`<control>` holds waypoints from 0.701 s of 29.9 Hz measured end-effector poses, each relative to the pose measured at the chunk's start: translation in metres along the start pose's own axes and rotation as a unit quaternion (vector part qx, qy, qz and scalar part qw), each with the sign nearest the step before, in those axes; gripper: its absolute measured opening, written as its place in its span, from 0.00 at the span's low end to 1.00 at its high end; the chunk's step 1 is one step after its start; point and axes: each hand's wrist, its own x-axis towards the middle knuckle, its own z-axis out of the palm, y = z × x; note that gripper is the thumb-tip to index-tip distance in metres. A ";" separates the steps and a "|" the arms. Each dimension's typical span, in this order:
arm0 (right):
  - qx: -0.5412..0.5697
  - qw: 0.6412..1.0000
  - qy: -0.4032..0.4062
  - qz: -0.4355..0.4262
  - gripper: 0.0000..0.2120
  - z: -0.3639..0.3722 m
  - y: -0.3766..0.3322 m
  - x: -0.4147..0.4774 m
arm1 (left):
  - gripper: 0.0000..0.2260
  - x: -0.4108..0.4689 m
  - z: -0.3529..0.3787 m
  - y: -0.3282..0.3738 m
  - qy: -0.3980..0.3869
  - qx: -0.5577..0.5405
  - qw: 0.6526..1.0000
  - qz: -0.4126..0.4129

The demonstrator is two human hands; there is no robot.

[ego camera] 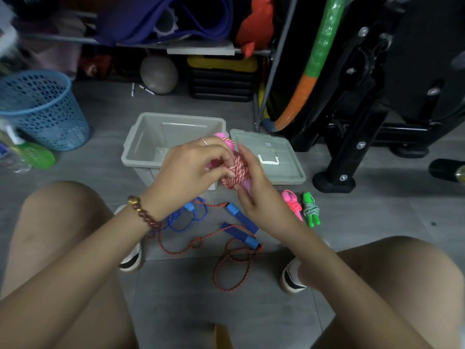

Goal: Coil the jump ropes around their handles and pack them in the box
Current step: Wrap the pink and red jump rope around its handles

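Note:
Both hands hold a pink-handled jump rope with red-and-white cord wound around its handles, just above the front of the open grey box. My left hand pinches the cord on the coil's left side. My right hand grips the handles from the right. On the floor below lie a loose red rope with blue handles and a loose blue rope. A coiled pink rope and a coiled green rope lie to the right.
The box's grey lid lies to its right. A blue mesh basket stands far left, a green bottle beside it. Black exercise equipment and a hoop stand at the right. My knees and shoes flank the ropes.

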 end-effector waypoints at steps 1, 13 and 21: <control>0.000 1.000 -0.001 0.002 0.32 -0.001 0.003 -0.003 | 0.05 0.003 0.002 -0.001 -0.008 -0.017 1.000 -0.009; 0.117 0.923 0.243 0.275 0.10 -0.064 0.135 -0.042 | 0.09 0.063 0.104 -0.011 -0.201 -0.092 0.975 -0.036; 0.314 0.661 0.408 0.545 0.09 -0.098 0.309 -0.088 | 0.11 0.060 0.235 -0.024 -0.210 -0.203 0.952 -0.096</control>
